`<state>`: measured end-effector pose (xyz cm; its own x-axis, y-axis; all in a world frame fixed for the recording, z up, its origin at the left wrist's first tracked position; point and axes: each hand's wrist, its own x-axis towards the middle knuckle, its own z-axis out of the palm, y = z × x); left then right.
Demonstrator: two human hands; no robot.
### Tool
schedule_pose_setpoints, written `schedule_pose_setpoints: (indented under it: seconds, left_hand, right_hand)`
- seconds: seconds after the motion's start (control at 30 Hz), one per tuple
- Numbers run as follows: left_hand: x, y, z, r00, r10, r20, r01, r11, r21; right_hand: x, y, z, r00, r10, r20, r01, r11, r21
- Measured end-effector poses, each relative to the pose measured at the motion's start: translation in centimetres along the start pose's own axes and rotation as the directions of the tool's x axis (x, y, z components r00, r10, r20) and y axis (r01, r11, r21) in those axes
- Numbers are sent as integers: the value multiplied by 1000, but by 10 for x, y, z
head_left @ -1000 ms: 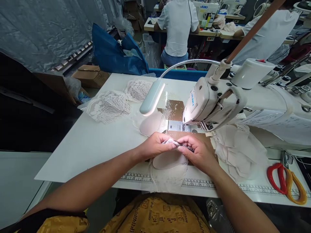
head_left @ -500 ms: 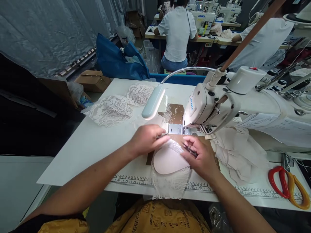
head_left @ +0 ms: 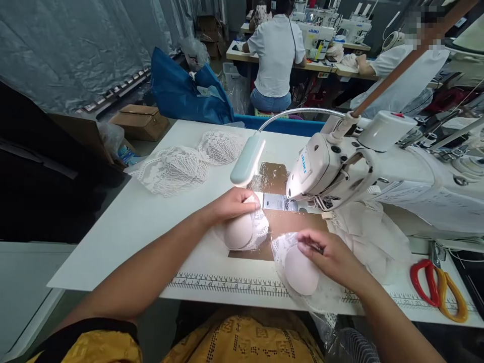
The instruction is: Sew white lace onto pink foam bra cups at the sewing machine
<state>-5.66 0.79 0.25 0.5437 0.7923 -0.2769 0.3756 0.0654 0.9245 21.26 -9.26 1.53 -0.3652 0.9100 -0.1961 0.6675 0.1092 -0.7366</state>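
Observation:
My left hand (head_left: pixel 236 204) is closed on the upper edge of a pale pink padded bra cup (head_left: pixel 238 233) with white lace trim, left of the needle area. On the right, my right hand (head_left: pixel 321 247) pinches the lace edge of a second bra cup (head_left: pixel 302 272), which lies near the table's front edge with sheer lace spreading below it. A small dark tool (head_left: pixel 316 248), mostly hidden, sits within the right fingers. A gap separates the two cups. Just beyond them stands the white sewing machine (head_left: pixel 315 166) with its metal needle plate (head_left: pixel 274 201).
White lace cups (head_left: pixel 170 169) lie at the table's back left. A lamp (head_left: pixel 247 159) hangs over the work area. Pale fabric pieces (head_left: pixel 372 237) lie right of the machine, near red-and-orange scissors (head_left: pixel 438 287). A printed ruler (head_left: pixel 227 285) runs along the front edge. A co-worker (head_left: pixel 278 55) sits ahead.
The cups have come apart: the left hand now holds one cup to the left, while the right hand has drawn the other right and toward me, away from the needle area.

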Motion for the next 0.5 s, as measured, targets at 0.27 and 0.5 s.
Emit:
schedule_pose_setpoints:
  seconds: [0.27,0.5]
  left_hand:
    - [-4,3,16,996,87,24,-77,958,-277]
    - [-10,4,6,978,193,75,-188,980,-71]
  right_hand:
    - [50,-22,34,993,5,-117,23,973,230]
    - [48,-12,37,993,18,-115,27,925,380]
